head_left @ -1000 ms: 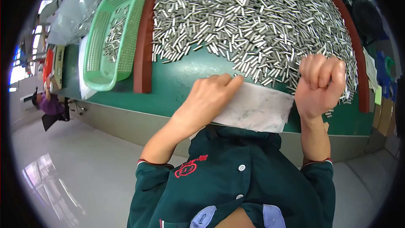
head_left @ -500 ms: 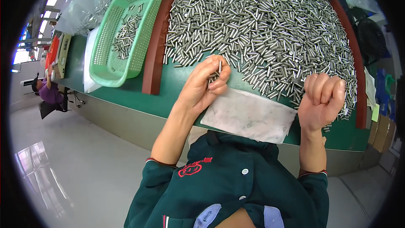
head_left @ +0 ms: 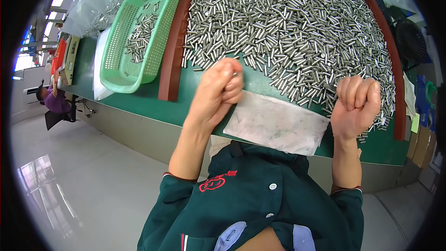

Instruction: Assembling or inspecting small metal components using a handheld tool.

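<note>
The left hand [head_left: 217,84] grasps metal pins [head_left: 235,74], barely visible. The right hand [head_left: 356,106] is clenched beside the pale cloth [head_left: 278,123]; its content I cannot tell.

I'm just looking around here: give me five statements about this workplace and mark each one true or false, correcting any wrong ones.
1. The basket is green. True.
2. All the pins are in the basket. False: most of the pins lie on the table.
3. The left grip and right grip both have curled fingers. True.
4. The white sheet is left of both grips. False: the sheet lies between them.
5. The black fan is at the picture's right. True.
</note>
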A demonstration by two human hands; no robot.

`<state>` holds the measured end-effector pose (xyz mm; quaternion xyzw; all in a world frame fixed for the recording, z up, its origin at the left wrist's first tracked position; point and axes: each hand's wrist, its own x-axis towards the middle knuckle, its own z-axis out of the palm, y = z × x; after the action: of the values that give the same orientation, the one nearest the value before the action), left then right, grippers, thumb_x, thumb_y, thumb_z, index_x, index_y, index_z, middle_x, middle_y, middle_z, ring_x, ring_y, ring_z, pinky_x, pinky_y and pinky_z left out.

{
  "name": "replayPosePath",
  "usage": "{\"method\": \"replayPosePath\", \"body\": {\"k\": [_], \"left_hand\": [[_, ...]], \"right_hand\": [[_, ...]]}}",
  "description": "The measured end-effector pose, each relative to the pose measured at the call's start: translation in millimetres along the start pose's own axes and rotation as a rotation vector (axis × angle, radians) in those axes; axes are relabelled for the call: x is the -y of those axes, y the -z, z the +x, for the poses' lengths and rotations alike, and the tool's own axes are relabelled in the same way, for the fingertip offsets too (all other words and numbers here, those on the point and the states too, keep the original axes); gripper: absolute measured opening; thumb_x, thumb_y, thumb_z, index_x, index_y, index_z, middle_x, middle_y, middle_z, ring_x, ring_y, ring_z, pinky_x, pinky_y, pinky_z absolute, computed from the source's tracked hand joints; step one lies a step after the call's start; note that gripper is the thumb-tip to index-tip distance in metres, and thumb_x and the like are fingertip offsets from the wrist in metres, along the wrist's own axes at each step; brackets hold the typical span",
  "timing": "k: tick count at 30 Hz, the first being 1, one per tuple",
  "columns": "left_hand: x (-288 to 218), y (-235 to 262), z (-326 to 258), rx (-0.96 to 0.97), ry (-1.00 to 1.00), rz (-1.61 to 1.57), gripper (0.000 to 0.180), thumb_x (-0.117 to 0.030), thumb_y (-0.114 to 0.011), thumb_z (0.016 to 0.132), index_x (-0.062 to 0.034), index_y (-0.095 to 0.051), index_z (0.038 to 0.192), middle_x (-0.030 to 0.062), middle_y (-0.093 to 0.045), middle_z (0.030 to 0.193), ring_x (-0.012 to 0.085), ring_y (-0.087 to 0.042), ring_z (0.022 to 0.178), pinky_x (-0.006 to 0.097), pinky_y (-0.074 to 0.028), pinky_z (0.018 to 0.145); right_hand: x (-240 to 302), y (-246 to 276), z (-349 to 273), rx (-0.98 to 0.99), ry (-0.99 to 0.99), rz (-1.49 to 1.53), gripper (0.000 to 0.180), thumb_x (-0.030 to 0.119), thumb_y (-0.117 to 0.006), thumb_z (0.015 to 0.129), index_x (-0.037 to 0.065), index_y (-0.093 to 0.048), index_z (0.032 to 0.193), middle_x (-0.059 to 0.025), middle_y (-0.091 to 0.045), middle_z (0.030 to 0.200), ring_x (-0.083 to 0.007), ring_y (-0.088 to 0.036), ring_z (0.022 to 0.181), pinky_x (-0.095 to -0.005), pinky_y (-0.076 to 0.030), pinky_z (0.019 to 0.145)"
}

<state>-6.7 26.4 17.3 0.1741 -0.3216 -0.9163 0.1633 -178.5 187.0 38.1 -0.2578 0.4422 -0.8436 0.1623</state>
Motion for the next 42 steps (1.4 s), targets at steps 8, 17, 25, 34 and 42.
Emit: {"method": "replayPosePath", "body": {"k": [8, 17, 25, 34, 42], "left_hand": [[-118, 6, -28, -0.900, -1.206, 1.703, 0.011, -0.007, -0.047, 0.085, 0.0012, -0.055, 0.087, 0.0028, -0.053, 0.072, 0.0053, -0.041, 0.058, 0.019, -0.034, 0.051], [-96, 7, -32, -0.704, -0.900, 1.947, 0.010, -0.006, -0.062, 0.072, -0.0015, -0.059, 0.081, 0.0101, -0.056, 0.073, 0.0235, -0.054, 0.069, 0.033, -0.042, 0.063], [-30, 10, -16, -0.441, -0.563, 2.137, 0.024, 0.006, -0.053, 0.069, 0.0049, -0.049, 0.093, 0.0197, -0.048, 0.092, 0.0345, -0.051, 0.078, 0.039, -0.042, 0.064], [-3, 4, -6, -0.295, -0.595, 2.013, 0.015, 0.000, -0.058, 0.071, -0.0002, -0.054, 0.085, 0.0132, -0.051, 0.080, 0.0311, -0.052, 0.068, 0.037, -0.041, 0.059], [16, -7, 12, -0.215, -0.626, 1.894, 0.012, -0.002, -0.063, 0.068, -0.0003, -0.053, 0.076, 0.0099, -0.052, 0.069, 0.0229, -0.053, 0.054, 0.033, -0.041, 0.050]], "right_hand": [[4, -3, -1, 0.012, -0.006, 0.025, 0.036, 0.017, -0.028, 0.089, 0.010, -0.025, 0.054, 0.0012, -0.024, 0.045, -0.0075, -0.017, 0.042, -0.0242, -0.017, 0.041], [0, -3, 0, -0.012, -0.013, -0.015, 0.036, 0.018, -0.028, 0.089, 0.009, -0.026, 0.054, 0.0006, -0.025, 0.046, -0.0072, -0.018, 0.042, -0.0238, -0.018, 0.041], [1, -1, -1, 0.002, 0.004, 0.001, 0.036, 0.017, -0.028, 0.089, 0.010, -0.025, 0.054, 0.0010, -0.023, 0.046, -0.0071, -0.017, 0.042, -0.0243, -0.017, 0.041], [2, 0, -1, -0.007, -0.001, -0.007, 0.035, 0.016, -0.030, 0.088, 0.009, -0.026, 0.054, 0.0005, -0.024, 0.046, -0.0073, -0.018, 0.043, -0.0237, -0.018, 0.041], [0, 2, -1, 0.020, 0.025, -0.013, 0.035, 0.015, -0.033, 0.088, 0.009, -0.027, 0.054, 0.0006, -0.025, 0.046, -0.0072, -0.020, 0.043, -0.0234, -0.019, 0.041]]}}
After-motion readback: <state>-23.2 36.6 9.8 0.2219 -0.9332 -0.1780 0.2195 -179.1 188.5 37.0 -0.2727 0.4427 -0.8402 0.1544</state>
